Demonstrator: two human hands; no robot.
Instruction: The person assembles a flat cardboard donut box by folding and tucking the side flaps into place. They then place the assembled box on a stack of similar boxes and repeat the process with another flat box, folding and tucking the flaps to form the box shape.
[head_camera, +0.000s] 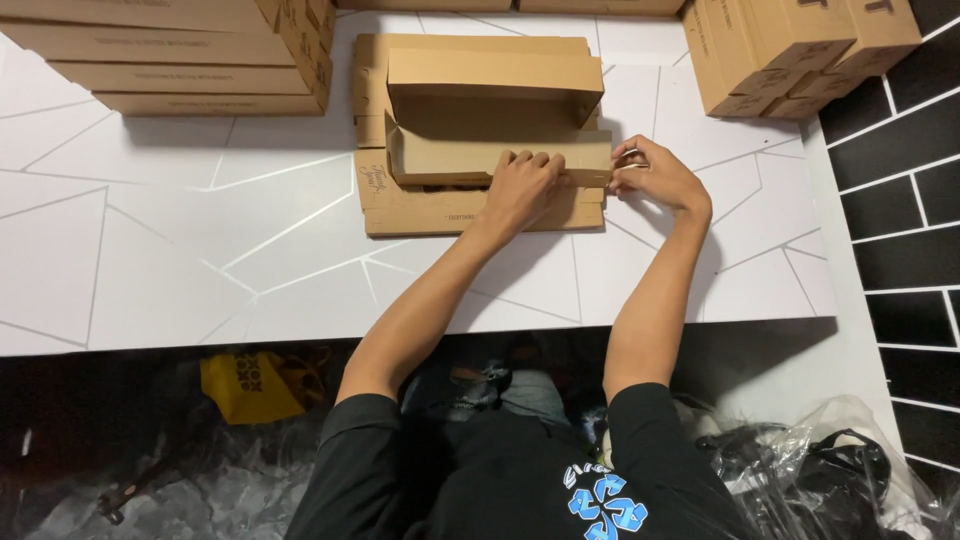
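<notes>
A half-folded brown cardboard box (470, 110) stands on a pile of flat cardboard blanks (400, 205) on the white table (200, 240). Its long front wall is raised and its far flap stands up. My left hand (522, 188) presses on the front wall near its right half, fingers curled over the top edge. My right hand (655, 175) pinches the right end of that same wall, at the box's corner.
Stacks of folded flat boxes (180, 60) lie at the back left. Assembled brown boxes (790, 50) are piled at the back right. A black tiled wall (900, 200) runs along the right. Under the table edge are a yellow bag (248, 385) and plastic bags (830, 470).
</notes>
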